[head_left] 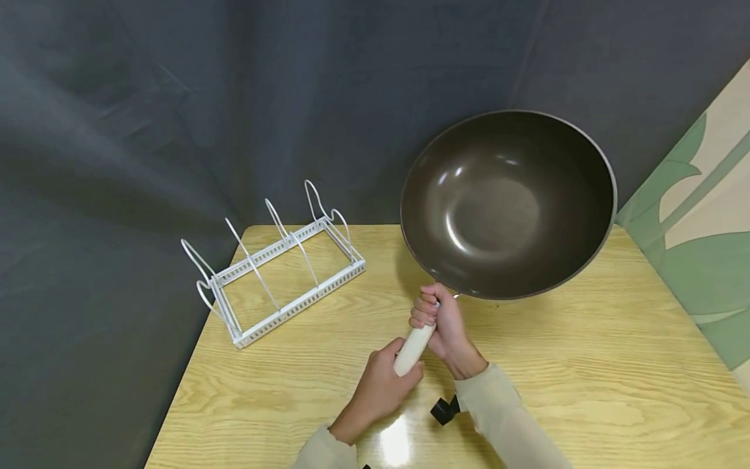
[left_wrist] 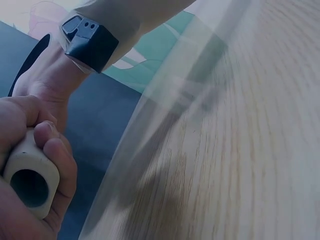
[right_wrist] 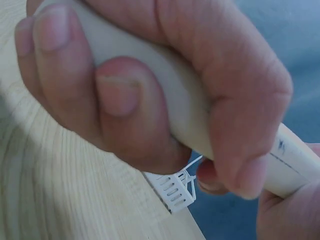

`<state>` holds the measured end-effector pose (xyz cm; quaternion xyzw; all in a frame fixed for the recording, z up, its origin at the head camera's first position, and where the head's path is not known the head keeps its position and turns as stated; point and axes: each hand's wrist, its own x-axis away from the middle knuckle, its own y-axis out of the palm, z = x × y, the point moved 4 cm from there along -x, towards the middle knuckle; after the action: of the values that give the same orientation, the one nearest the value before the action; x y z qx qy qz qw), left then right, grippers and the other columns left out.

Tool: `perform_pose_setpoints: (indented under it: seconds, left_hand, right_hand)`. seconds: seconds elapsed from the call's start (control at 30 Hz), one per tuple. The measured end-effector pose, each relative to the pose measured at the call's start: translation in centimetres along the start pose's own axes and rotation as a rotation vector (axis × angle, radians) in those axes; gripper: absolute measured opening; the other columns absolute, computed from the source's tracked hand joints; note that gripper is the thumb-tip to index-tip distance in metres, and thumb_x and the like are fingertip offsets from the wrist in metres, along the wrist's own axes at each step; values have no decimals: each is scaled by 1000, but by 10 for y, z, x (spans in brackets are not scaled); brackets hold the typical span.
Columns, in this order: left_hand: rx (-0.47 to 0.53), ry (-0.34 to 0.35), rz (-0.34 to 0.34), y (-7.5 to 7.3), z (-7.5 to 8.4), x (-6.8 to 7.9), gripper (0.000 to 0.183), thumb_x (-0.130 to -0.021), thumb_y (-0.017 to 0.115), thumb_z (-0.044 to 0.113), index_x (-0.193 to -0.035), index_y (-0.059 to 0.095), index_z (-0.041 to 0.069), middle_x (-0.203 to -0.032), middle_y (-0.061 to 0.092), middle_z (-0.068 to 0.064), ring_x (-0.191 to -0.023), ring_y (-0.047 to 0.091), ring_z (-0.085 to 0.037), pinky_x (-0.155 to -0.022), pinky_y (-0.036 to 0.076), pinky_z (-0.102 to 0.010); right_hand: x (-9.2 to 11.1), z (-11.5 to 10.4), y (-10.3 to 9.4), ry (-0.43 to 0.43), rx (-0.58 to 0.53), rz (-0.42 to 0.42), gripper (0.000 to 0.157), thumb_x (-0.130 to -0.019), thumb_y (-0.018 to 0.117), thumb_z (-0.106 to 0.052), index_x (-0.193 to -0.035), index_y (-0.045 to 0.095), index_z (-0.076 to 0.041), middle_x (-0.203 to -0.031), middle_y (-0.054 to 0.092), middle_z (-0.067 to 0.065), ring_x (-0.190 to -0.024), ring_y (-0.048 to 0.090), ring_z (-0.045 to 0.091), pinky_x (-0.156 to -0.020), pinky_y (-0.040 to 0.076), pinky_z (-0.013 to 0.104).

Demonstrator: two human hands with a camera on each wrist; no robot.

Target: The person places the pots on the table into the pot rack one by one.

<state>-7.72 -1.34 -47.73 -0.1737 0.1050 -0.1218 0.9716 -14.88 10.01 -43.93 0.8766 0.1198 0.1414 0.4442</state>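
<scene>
A large dark brown wok [head_left: 498, 208] is held up over the back right of the table, its inside facing me. Its pale handle [head_left: 413, 348] slants down toward the front left. My right hand [head_left: 446, 326] grips the handle close to the pan, fingers wrapped round it, also plain in the right wrist view. Lower down, my left hand [head_left: 383, 381] holds the handle's end. The left wrist view shows the hollow butt of the handle [left_wrist: 52, 172] between the left hand's curled fingers [left_wrist: 62, 165].
A white wire rack [head_left: 287, 312] with upright loops stands on the wooden table [head_left: 281, 404], left of the wok. Behind the table hangs a dark grey curtain [head_left: 328, 98]. A leaf-patterned surface [head_left: 703, 260] borders the right side. A black wrist camera [head_left: 445, 410] sits at my right sleeve.
</scene>
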Motion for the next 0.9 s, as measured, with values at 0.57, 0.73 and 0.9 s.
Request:
perform_pose_setpoints:
  seconds: [0.57, 0.73, 0.9]
  left_hand:
    - [208, -162, 45, -12, 12, 16, 13, -87, 64, 12, -94, 55, 6, -57, 49, 1, -29, 41, -5, -23, 37, -30]
    - [239, -154, 55, -22, 27, 18, 11, -87, 63, 8, -94, 55, 4, -55, 47, 2, -30, 40, -3, -23, 36, -30]
    - [317, -145, 42, -26, 32, 19, 11, -88, 61, 5, -95, 54, 1, -56, 47, 1, -32, 41, -5, -25, 37, -28]
  right_hand:
    - [-5, 13, 25, -11, 192, -49, 33, -96, 36, -10, -64, 32, -15, -52, 30, -7, -41, 28, 5, -41, 30, 18]
    - [-7, 14, 33, -47, 268, -29, 34, -94, 43, -11, -62, 32, -15, -52, 32, -7, -41, 30, 5, -41, 31, 18]
    - [-9, 17, 40, -65, 331, -19, 37, -95, 44, -12, -60, 32, -15, -52, 31, -6, -41, 32, 4, -42, 31, 18]
